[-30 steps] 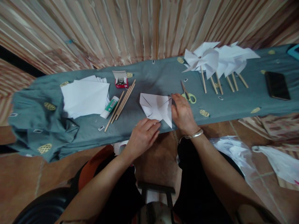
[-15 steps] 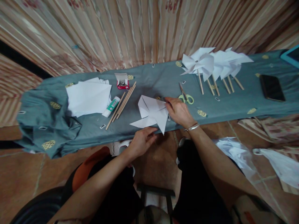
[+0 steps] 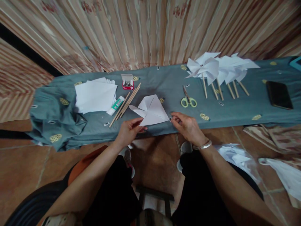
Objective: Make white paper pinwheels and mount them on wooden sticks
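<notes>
Paper (image 3: 157, 113), white and slit from its corners toward the middle, sits between our two hands at the near edge of a grey-green cloth (image 3: 162, 83). Our left hand (image 3: 129, 131) pinches its near left corner, thumb above and fingers below. Our right hand (image 3: 188, 127) has thumb and forefinger close together just beside the right-hand tip; we cannot tell whether they touch it. We judge the step in hand to be readying the loose points for bending; the next move seems to call for a steady hold near the middle and a light pinch on one point, so no slit tears. Left of the paper lie thin sticks (image 3: 119, 109), a glue stick (image 3: 115, 105) and an open red box (image 3: 125, 88) of small metal bits; farther left, a white stack (image 3: 95, 95). Rightward we find scissors (image 3: 188, 99), then white pinwheels (image 3: 209, 67), then a dark phone (image 3: 279, 95).
</notes>
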Tool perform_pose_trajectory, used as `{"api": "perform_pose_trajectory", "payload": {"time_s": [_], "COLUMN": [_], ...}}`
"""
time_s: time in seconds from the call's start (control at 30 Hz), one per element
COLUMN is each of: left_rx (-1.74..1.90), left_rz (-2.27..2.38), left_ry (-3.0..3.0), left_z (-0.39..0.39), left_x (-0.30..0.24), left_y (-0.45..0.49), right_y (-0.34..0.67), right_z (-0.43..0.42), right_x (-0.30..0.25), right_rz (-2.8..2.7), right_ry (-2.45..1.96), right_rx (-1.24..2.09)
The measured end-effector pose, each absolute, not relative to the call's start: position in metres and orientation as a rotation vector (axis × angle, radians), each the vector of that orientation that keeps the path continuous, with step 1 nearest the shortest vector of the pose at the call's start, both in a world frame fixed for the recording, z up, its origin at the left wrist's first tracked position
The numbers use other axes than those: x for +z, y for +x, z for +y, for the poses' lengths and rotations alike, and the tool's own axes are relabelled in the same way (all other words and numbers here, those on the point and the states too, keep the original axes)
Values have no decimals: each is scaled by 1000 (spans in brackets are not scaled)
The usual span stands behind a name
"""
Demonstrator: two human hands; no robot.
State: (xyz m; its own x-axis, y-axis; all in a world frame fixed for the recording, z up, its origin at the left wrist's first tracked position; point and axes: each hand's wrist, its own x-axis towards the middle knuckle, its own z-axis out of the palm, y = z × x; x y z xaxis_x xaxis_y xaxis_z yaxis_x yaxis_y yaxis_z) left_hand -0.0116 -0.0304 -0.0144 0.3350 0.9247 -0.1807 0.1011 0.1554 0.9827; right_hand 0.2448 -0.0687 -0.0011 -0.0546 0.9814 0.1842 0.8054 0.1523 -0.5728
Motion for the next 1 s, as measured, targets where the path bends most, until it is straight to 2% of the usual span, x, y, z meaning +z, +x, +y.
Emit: {"api": "perform_pose_trajectory", "payload": {"time_s": [0.23,0.33,0.53,0.83,1.0], "left_rx": [857,905,731,676,669], "left_rz": [1354,1264,1086,1081,1016], "left_ry": [2095,2367,2590,2569,2585], "left_z": [-20,-28,-45,-44,-41], "left_x": [9,14,4,2,1], "left_y": [-36,-27,1,6,18], "right_y": [238,236,230,238,246], "right_z": [-78,-70,-50,-45,-55], "right_x": [-1,-5,-6,-20,-23], "right_rz": [-1879,-1834,-1705,-1334,-1143], "right_ry": [-1662,-1696,-1738,-1648,-1586], "right_rx": [232,232,413,933,1094]}}
